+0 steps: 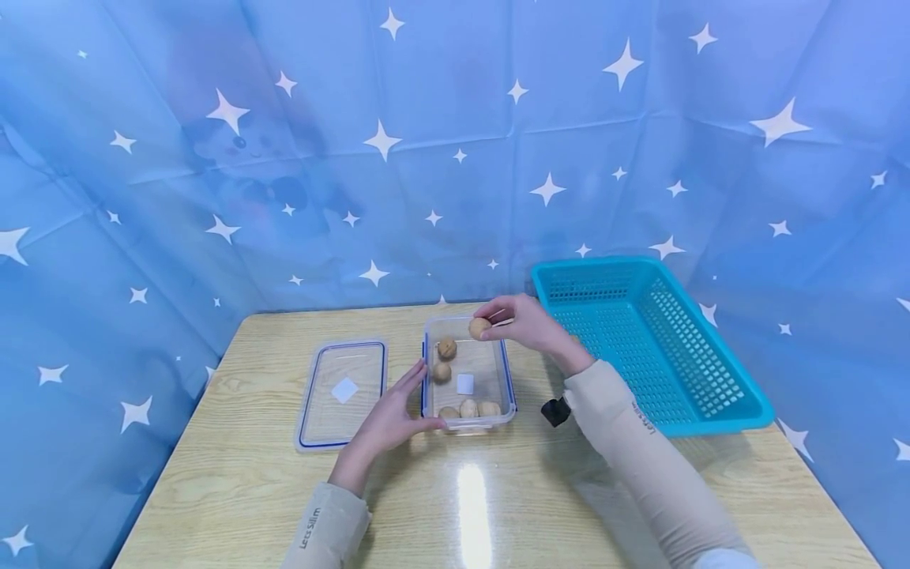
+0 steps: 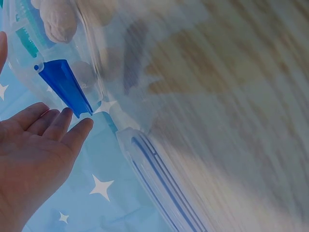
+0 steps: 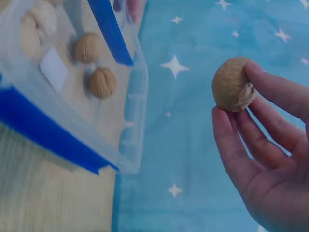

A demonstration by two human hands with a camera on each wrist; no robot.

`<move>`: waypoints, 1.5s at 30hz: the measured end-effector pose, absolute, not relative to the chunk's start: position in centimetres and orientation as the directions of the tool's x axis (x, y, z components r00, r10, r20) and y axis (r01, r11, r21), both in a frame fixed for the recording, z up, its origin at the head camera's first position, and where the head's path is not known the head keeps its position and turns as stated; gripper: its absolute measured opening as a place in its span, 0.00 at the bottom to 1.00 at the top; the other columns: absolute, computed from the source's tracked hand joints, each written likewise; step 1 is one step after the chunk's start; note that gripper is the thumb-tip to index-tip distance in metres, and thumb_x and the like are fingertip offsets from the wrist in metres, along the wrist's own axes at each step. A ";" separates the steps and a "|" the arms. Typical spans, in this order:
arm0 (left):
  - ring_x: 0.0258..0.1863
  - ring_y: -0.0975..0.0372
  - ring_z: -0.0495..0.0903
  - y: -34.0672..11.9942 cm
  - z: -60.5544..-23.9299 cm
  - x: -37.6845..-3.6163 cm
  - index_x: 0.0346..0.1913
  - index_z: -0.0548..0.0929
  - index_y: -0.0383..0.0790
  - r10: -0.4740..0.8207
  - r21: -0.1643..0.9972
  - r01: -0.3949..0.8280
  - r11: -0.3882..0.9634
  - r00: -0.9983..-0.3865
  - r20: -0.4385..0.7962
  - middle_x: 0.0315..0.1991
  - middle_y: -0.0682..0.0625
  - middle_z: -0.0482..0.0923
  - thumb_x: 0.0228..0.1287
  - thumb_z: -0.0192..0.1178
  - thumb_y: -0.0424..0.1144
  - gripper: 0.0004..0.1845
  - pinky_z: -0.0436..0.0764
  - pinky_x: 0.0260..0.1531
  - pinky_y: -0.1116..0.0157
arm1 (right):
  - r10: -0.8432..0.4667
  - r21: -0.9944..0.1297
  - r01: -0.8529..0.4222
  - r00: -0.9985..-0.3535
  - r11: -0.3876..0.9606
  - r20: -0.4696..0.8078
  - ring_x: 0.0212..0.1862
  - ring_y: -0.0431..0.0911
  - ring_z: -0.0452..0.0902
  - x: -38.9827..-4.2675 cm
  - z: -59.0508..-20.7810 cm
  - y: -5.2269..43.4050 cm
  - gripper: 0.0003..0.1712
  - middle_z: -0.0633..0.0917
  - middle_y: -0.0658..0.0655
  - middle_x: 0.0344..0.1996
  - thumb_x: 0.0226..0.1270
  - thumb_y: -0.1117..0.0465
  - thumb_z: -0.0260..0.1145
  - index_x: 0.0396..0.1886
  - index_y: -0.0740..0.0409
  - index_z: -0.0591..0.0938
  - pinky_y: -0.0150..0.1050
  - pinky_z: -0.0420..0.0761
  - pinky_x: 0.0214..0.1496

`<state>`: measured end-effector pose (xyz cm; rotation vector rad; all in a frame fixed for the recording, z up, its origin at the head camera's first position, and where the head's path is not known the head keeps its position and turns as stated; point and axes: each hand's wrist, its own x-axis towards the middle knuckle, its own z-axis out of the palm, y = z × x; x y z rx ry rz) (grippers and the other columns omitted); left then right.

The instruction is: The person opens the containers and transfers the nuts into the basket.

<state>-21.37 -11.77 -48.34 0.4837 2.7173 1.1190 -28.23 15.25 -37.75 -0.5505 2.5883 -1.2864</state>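
Note:
A clear plastic container (image 1: 502, 371) with blue clips stands mid-table and holds several walnuts (image 1: 446, 348). My right hand (image 1: 522, 322) pinches one walnut (image 1: 479, 327) (image 3: 232, 85) in its fingertips above the container's far edge. The container (image 3: 133, 121) and loose walnuts (image 3: 102, 82) also show in the right wrist view. My left hand (image 1: 394, 415) rests with straight fingers against the container's left side, thumb at its near corner. In the left wrist view the straight fingers (image 2: 53, 128) lie beside a blue clip (image 2: 65, 89).
The container's clear lid (image 1: 343, 391) (image 2: 159, 183) lies flat to the left on the wooden table (image 1: 498, 506). A turquoise plastic basket (image 1: 650, 340) stands at the right. A starred blue cloth (image 1: 355, 158) hangs behind and to both sides.

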 end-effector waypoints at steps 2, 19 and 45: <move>0.77 0.44 0.58 -11.8 -48.3 -21.4 0.78 0.57 0.44 0.355 0.708 0.233 0.667 -0.934 -0.027 0.81 0.51 0.48 0.50 0.76 0.54 0.56 0.61 0.74 0.41 | -0.389 -0.799 -0.222 -0.921 0.559 -0.016 0.58 0.57 0.80 -28.4 -37.5 16.0 0.20 0.85 0.62 0.55 0.66 0.59 0.70 0.57 0.58 0.83 0.52 0.84 0.57; 0.77 0.43 0.57 -11.9 -48.5 -21.4 0.78 0.57 0.43 0.362 0.706 0.247 0.664 -0.932 -0.014 0.81 0.48 0.49 0.50 0.76 0.54 0.56 0.62 0.74 0.41 | -0.192 -0.800 -0.125 -0.981 0.587 0.012 0.61 0.58 0.76 -29.8 -37.8 24.1 0.24 0.81 0.64 0.59 0.70 0.53 0.67 0.62 0.57 0.79 0.60 0.76 0.65; 0.78 0.45 0.55 -11.9 -48.3 -21.5 0.78 0.56 0.41 0.370 0.707 0.240 0.666 -0.928 -0.034 0.81 0.50 0.48 0.50 0.75 0.54 0.56 0.59 0.76 0.44 | -0.055 -0.782 0.039 -0.994 0.622 -0.094 0.66 0.64 0.70 -31.9 -45.1 31.0 0.30 0.73 0.68 0.66 0.72 0.48 0.64 0.65 0.62 0.75 0.65 0.70 0.69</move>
